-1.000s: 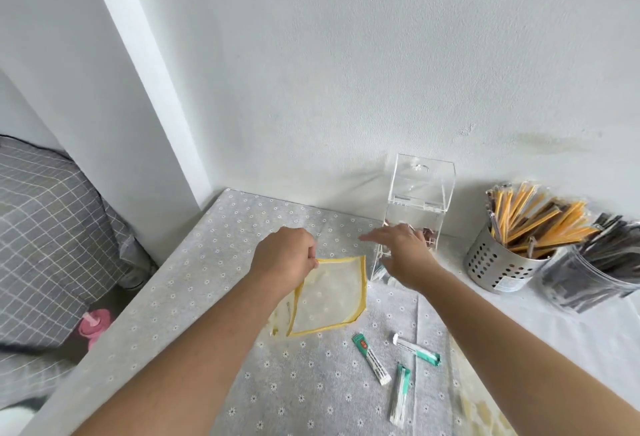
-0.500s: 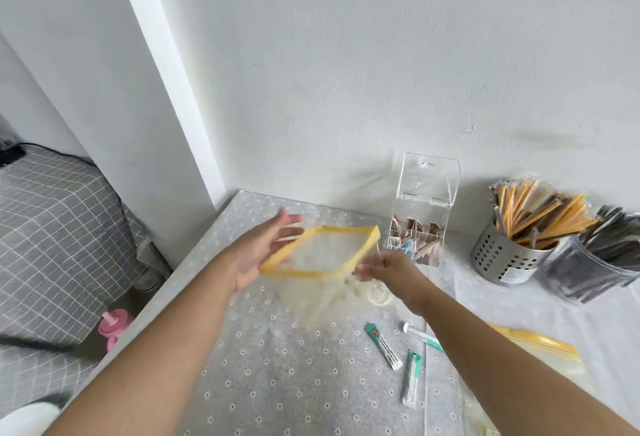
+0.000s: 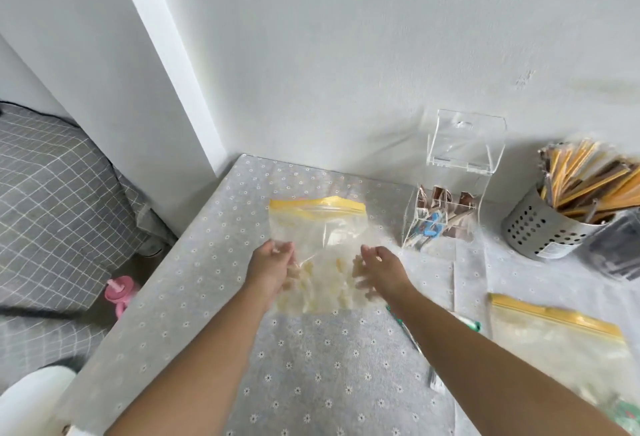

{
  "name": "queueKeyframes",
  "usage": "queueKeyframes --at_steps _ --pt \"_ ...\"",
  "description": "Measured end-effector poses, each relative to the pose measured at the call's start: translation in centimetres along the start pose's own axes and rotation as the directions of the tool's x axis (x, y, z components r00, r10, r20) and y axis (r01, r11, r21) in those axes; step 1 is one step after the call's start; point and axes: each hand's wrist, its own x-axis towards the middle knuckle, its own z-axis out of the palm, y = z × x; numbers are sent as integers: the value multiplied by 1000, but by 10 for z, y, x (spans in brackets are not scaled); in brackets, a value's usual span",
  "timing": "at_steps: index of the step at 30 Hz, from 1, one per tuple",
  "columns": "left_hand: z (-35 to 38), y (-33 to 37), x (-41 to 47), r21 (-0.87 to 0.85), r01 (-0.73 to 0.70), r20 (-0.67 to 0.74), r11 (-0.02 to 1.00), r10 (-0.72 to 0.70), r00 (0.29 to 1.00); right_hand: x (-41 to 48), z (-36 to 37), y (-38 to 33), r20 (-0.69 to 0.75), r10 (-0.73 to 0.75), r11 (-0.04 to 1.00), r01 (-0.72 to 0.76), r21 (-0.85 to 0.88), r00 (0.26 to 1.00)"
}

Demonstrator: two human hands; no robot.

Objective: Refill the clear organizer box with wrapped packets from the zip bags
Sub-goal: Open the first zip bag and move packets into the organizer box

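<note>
Head view, nearest first: two bare forearms reach forward from the bottom edge over a table (image 3: 311,366) covered in grey cloth printed with small white flowers. At the lower left corner a white rounded object (image 3: 31,387) sits off the table edge, too cropped to identify. On the right, close to the camera, a second zip bag (image 3: 561,342) with a yellow seal strip lies flat on the cloth, and a green-and-white wrapped packet (image 3: 471,324) shows just past the right forearm, partly hidden by it. Farther out, the left hand (image 3: 272,267) and the right hand (image 3: 379,267) flank a clear zip bag (image 3: 318,245) with a yellow top strip; the fingers are blurred, so whether either hand actually grips the plastic cannot be told. The bag's sealed edge points away from the person, and pale contents sit bunched at its near end between the hands. To the left, beyond the table edge, a pink bottle (image 3: 119,291) stands beside grey checked bedding (image 3: 52,200). Beyond the right hand, the clear organizer box (image 3: 446,217) stands near the wall with its lid tipped up, holding brown and blue wrapped packets. To its right, a perforated metal cup (image 3: 536,231) is crammed with yellow and brown stick sachets, touching a dark container at the frame edge.
</note>
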Motion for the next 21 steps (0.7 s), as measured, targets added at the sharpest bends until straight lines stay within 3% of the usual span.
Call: queueKeyframes --at_steps 3,6,8,11,14,15,17,19,21 --pt "4 -13 24 329 -58 -119 943 102 988 15 18 19 -47 40 999 -41 -14 998" --pt "2 -23 46 597 -76 -147 799 202 968 36 28 24 -185 -70 939 2 -343 980" --pt "0 -28 59 626 -90 -129 775 216 968 46 32 23 -206 -121 880 9 -475 971" --pt "1 -29 67 591 -70 -183 803 218 959 48 37 19 -235 -127 861 -10 -508 964" --pt "4 -31 55 706 -136 -258 695 432 864 41 41 19 -316 -377 722 62 -690 871" --pt "7 -33 48 763 -202 -219 614 539 813 37 43 18 -286 -469 644 102 -758 836" --pt "17 -43 38 805 -357 -36 474 639 768 37 49 16 -64 -542 476 244 -845 838" --pt "29 -53 39 762 -426 109 488 551 827 44 59 17 157 -464 421 373 -827 872" --pt "35 -59 50 747 -382 143 544 430 891 56 65 18 240 -326 469 377 -799 914"
